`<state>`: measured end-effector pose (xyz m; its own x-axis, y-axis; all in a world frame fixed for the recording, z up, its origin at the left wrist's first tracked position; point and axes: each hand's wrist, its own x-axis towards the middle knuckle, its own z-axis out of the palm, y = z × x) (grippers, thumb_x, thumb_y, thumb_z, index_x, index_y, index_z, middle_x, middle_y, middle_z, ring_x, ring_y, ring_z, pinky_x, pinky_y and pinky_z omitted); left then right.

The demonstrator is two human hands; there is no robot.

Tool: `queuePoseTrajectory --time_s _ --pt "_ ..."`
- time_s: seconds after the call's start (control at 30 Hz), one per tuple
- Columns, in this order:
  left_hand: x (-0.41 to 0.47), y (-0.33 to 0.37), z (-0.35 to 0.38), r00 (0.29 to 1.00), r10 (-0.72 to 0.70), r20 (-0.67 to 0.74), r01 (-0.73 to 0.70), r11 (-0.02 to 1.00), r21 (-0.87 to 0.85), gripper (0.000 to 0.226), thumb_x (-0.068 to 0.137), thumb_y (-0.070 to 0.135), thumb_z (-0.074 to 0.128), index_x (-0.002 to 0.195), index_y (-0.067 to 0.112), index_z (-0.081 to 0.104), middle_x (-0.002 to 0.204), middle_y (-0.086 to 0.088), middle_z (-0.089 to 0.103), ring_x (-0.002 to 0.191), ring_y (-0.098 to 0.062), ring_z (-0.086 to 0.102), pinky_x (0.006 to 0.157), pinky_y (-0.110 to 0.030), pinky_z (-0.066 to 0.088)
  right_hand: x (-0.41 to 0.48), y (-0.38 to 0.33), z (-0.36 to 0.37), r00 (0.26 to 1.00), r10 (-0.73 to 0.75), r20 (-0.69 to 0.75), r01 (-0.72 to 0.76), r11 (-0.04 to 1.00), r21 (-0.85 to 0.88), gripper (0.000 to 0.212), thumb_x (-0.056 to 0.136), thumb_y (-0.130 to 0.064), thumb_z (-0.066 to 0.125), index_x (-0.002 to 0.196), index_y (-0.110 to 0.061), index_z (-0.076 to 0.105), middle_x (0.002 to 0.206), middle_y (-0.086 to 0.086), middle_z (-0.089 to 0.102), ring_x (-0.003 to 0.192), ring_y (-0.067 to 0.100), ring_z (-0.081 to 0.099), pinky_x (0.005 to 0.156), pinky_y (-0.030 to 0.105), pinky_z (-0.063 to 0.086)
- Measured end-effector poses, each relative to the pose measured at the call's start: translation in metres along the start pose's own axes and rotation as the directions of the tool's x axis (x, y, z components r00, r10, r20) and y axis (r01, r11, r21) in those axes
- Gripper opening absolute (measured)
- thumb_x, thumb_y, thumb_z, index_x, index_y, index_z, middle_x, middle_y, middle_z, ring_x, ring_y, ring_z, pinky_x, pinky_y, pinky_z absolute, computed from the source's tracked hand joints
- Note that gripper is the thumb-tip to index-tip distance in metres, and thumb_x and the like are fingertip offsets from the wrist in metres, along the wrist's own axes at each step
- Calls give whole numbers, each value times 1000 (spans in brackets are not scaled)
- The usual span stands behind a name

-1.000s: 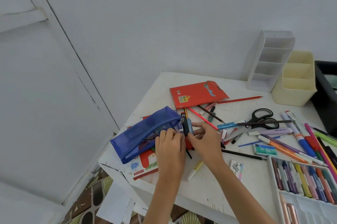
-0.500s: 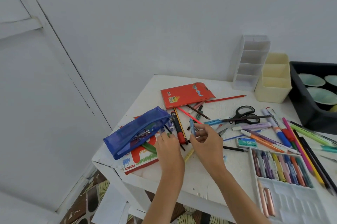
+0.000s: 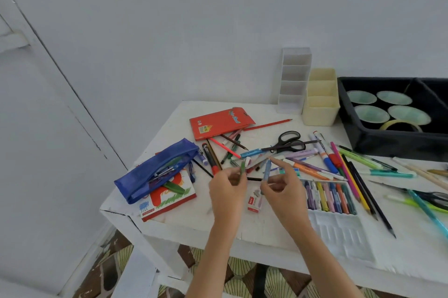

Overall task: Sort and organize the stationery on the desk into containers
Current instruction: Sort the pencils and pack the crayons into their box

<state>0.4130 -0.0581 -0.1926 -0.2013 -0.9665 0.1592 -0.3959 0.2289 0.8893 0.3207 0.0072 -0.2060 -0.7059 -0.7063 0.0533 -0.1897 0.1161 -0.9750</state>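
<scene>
Blue mesh-cloth pouch [image 3: 155, 171]; seemingly matt painted desk [image 3: 184, 215]

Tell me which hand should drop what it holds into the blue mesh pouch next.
Left, probably. The left hand pinches a green pen and sits nearer the blue mesh pouch. The right hand, holding a light blue pen, would have to cross over the left to reach it.

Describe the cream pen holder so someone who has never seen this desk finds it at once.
Start at the white desk and look along its far edge, against the wall. There the cream pen holder stands between a tall white tiered organiser and a black tray. It is the only pale yellow container, squat, with stepped open-top compartments.
</scene>
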Motion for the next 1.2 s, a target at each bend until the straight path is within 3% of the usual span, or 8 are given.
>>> queuePoseTrajectory --time_s 0.1,0.27,0.37,0.57,0.77,0.93,1.07,1.2 --pt "-27 12 17 990 -46 136 70 982 -176 20 86 12 66 105 8 69 82 6 67 71 1 61 63 -9 49 -8 7 -27 999 10 -44 -11 1000 -6 52 80 -5 71 118 -33 50 84 1 67 66 8 66 59 20 53" --pt "-65 25 42 948 -108 298 176 962 -211 25 83 11 70 107 10 68 89 3 69 80 -7 66 75 -28 58 -25 20 -80 988 71 -138 -66 997 36 40 83 -10 68 115 -27 52 81 0 67 70 14 68 64 30 57" --pt "-81 27 51 936 -90 341 175 958 -226 29 82 8 69 110 12 66 86 4 68 79 -8 66 73 -28 58 -32 30 -101 985 66 -161 -62 998 31 36 84 -9 68 113 -25 55 75 2 70 72 17 68 68 31 56" --pt "-105 24 69 942 5 335 47 988 -147 30 83 6 68 112 13 64 83 11 63 72 3 60 69 -14 53 -53 46 -124 993 31 -116 -40 997 -70 33 83 -4 68 108 -25 60 72 4 69 68 19 67 62 28 54" --pt "-117 17 78 965 126 231 -119 992 -44 27 83 5 67 110 5 65 97 -3 65 78 -1 59 71 -3 45 -65 51 -118 997 13 -76 -22 992 -128 35 84 -4 67 113 -23 61 75 0 67 67 15 65 62 27 57" --pt "-122 14 77 965 172 196 -187 981 57 18 86 5 64 104 5 66 93 -1 56 77 -5 57 69 -7 44 -69 51 -113 996 -50 -69 36 982 -185 37 85 -4 66 118 -19 59 75 -6 64 68 6 62 61 12 51" --pt "-126 9 80 943 201 264 -242 961 133 21 88 2 60 107 7 67 98 0 55 90 -12 57 78 -13 44 -72 51 -112 997 -76 -30 68 974 -217 45 84 -2 66 126 -17 57 79 -7 62 70 3 60 65 8 49" --pt "-128 8 82 943 190 275 -245 952 182 26 90 5 58 114 10 66 104 -1 55 97 -12 53 82 -13 42 -71 55 -109 991 -120 -61 100 958 -268 35 82 1 67 114 -12 66 81 -4 64 70 -1 59 64 6 48"
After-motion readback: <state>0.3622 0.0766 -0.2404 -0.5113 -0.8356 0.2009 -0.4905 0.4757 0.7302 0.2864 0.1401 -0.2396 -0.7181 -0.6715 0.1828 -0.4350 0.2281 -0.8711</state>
